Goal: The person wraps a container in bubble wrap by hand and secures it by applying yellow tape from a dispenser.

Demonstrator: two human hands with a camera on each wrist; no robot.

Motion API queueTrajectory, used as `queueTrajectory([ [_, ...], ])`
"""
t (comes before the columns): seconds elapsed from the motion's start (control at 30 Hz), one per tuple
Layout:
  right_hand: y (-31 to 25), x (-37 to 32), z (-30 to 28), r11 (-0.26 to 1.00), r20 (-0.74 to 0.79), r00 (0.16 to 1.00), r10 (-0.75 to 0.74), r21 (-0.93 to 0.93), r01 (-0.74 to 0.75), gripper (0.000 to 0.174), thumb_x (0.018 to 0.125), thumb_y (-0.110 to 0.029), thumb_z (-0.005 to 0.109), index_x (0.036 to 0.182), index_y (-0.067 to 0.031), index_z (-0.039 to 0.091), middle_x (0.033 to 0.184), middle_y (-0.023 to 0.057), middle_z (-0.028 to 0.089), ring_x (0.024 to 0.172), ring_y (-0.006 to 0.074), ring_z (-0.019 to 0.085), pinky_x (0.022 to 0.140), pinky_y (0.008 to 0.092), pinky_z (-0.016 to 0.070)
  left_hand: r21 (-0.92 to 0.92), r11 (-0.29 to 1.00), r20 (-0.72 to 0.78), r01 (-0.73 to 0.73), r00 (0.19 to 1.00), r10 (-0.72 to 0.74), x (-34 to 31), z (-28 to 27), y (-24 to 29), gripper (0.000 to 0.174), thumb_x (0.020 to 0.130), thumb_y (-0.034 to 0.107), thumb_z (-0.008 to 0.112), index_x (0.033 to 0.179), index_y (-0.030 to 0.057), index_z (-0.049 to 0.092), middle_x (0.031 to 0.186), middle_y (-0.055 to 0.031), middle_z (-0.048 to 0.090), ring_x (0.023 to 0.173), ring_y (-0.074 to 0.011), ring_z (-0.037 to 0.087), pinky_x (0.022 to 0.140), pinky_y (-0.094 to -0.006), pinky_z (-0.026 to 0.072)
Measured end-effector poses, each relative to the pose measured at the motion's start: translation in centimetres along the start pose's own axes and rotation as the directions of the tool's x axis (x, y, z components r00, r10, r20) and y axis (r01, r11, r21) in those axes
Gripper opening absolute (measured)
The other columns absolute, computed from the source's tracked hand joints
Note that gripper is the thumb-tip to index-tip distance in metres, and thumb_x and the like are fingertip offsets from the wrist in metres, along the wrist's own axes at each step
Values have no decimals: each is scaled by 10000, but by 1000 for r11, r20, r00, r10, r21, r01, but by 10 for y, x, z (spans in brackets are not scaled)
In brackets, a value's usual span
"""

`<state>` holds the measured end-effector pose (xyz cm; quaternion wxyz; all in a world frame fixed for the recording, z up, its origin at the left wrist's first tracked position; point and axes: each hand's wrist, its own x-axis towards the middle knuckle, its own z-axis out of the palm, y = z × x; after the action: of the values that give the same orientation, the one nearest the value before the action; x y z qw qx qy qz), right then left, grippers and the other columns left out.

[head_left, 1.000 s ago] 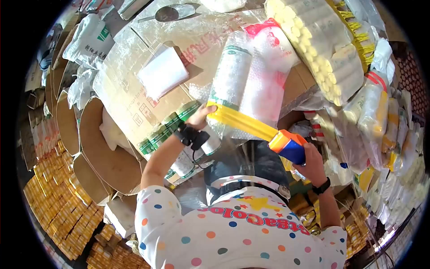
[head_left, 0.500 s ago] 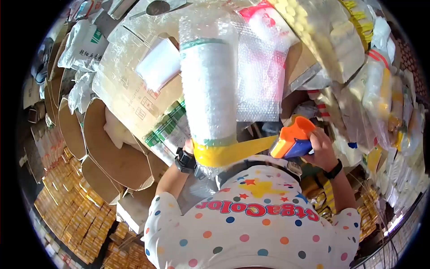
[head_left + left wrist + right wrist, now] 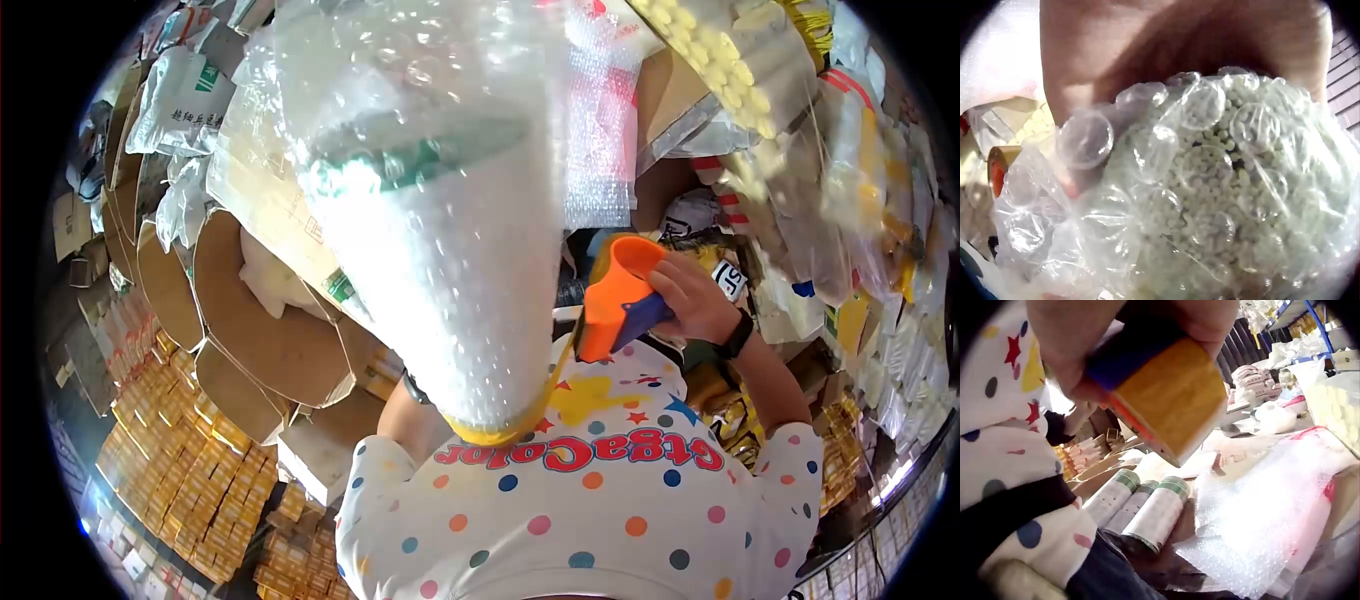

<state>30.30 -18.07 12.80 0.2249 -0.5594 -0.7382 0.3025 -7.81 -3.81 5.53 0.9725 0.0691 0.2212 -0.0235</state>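
One bubble-wrapped roll (image 3: 440,230) in left grip (image 3: 1166,50); dispenser (image 3: 612,305) in right grip (image 3: 700,300).

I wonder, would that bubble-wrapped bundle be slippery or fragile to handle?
The bubble-wrapped bundle probably feels cushioned and slightly slick, since bubble film covers it. It looks light for its size: the left hand alone holds it up, the right hand gripping the tape dispenser. Laid down, its round shape would likely roll.
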Motion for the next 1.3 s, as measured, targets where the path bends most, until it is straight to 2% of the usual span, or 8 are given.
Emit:
queueTrajectory([
  [0.3,-9,13,17,995,-43,995,-95,-20,94,646,622,-209,804,1153,-22,485,1072,136,559,1025,349,558,896,426,476,103,985,123,142,980,-154,-17,28,5,918,740,458,722,1456,33,335,1397,-163,484,1240,-303,512,1053,-430,415],
  [0.33,-7,9,28,935,-22,995,100,343,-86,637,627,-211,800,1154,-23,496,1079,136,566,1034,354,557,907,432,472,114,981,141,157,975,-172,-17,31,6,917,741,459,720,1456,33,335,1397,-163,484,1240,-303,512,1052,-430,415],
  [0.47,14,-4,64,991,-15,994,-109,-83,107,573,656,-240,778,1134,-28,544,1122,149,589,1071,383,550,961,467,440,128,980,178,153,969,-174,-7,34,10,913,746,463,714,1457,33,335,1398,-163,483,1240,-302,511,1051,-428,416],
  [0.6,13,26,69,994,-83,995,58,95,-50,468,730,-196,736,1123,-35,538,1157,173,570,1086,403,502,1005,467,390,5,1000,125,27,992,-28,16,39,4,910,750,467,709,1457,33,335,1398,-164,482,1240,-301,511,1050,-427,417],
  [0.77,0,52,93,936,-63,968,244,276,-218,782,597,-78,815,1278,-48,433,1255,187,492,1234,418,406,1028,451,366,-174,958,-50,-229,973,224,45,44,15,905,756,473,701,1457,33,335,1398,-164,481,1240,-300,511,1049,-425,419],
  [0.93,0,63,50,893,-6,984,179,422,-160,1128,635,-408,875,1493,-53,234,1467,185,308,1415,351,230,1138,450,243,-208,904,-156,-374,925,347,53,52,44,901,761,478,694,1457,33,335,1398,-165,480,1240,-299,511,1048,-424,420],
  [1.1,-17,101,-54,984,-305,946,-108,-168,58,977,627,-141,847,1459,-105,336,1518,168,288,1409,346,285,1139,508,278,-198,924,-144,-327,942,303,51,68,74,896,767,483,686,1457,33,335,1398,-165,479,1240,-298,510,1046,-422,421],
  [1.3,-50,183,-90,472,184,847,-498,-763,442,803,872,-67,528,1504,-416,175,1539,135,291,1423,309,290,1118,675,189,-126,988,197,-84,974,108,63,65,87,824,835,503,608,1461,42,335,1421,-152,454,1264,-276,482,1065,-410,390],
])
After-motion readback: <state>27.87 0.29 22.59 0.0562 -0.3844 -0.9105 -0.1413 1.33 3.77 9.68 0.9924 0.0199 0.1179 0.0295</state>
